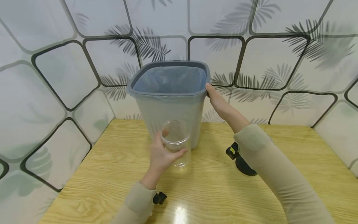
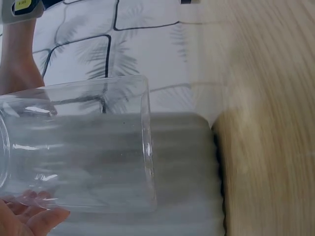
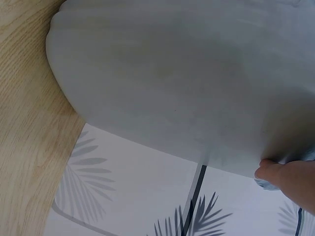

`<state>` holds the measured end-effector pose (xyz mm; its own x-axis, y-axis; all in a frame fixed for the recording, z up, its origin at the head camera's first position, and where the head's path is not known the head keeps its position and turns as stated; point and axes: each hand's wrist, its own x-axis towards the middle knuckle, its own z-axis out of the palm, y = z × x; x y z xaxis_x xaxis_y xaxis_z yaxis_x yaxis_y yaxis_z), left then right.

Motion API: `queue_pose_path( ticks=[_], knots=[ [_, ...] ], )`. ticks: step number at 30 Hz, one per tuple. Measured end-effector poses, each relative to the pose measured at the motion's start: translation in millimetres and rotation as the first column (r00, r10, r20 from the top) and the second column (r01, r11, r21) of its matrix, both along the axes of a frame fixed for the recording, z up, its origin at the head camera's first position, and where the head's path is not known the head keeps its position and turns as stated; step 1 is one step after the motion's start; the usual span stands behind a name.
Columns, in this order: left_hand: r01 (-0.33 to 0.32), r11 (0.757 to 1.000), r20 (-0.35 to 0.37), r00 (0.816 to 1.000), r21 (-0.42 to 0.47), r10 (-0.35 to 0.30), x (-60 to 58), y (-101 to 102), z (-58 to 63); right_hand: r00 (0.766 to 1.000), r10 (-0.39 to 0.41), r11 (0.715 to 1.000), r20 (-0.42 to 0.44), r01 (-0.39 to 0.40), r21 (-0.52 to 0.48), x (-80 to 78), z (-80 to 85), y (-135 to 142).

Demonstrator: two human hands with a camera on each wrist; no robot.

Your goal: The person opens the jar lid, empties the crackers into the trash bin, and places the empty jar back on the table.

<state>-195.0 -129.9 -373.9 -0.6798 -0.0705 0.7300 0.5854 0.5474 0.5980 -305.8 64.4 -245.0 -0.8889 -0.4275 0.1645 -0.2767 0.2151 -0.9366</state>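
A pale grey trash can [image 1: 151,109] with a darker blue-grey rim and a bag lining [image 1: 170,76] stands on the table, mouth up. At its right rim corner is my right hand [image 1: 221,102], gripping the edge; in the right wrist view the thumb [image 3: 270,171] lies against the outer wall and the other fingers are hidden. My left hand [image 1: 162,155] holds a clear plastic cup [image 1: 183,158] in front of the can, thumb and fingers around its sides. In the left wrist view the see-through cup [image 2: 93,152] overlaps the can's ribbed wall [image 2: 184,162].
The light wooden table [image 1: 112,174] runs up to a wall [image 1: 215,62] with a leaf and line pattern behind the can. A similar patterned wall [image 1: 36,102] borders the table's left side. Black camera mounts [image 1: 159,198] sit at both wrists.
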Motion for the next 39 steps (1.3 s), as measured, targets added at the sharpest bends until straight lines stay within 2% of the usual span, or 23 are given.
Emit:
queue_pose_path(
  ticks=[9, 20, 23, 29, 39],
  knots=[
    [0.082, 0.997, 0.065, 0.994, 0.005, -0.082, -1.5, 24.7, -5.5, 1.000, 0.002, 1.000, -0.009, -0.002, -0.011, -0.3, 0.0, 0.7],
    [0.144, 0.990, 0.112, 0.983, 0.003, -0.143, -5.8, 53.2, -14.9, 1.000, 0.007, 1.000, -0.017, -0.007, -0.001, 0.2, 0.0, 0.7],
    [0.157, 0.987, 0.171, 0.973, 0.014, -0.157, -5.3, 60.0, -16.6, 1.000, 0.012, 1.000, -0.025, -0.012, 0.003, 0.4, -0.6, 1.3],
    [0.185, 0.983, 0.289, 0.940, 0.018, -0.182, -3.2, 69.6, -21.7, 1.000, 0.006, 1.000, -0.024, -0.006, 0.000, 0.7, -1.2, 1.6],
    [0.194, 0.981, 0.322, 0.928, 0.018, -0.190, -2.8, 80.8, -27.4, 0.999, 0.018, 1.000, -0.036, -0.018, 0.002, 1.0, -0.2, 2.3]
  ],
)
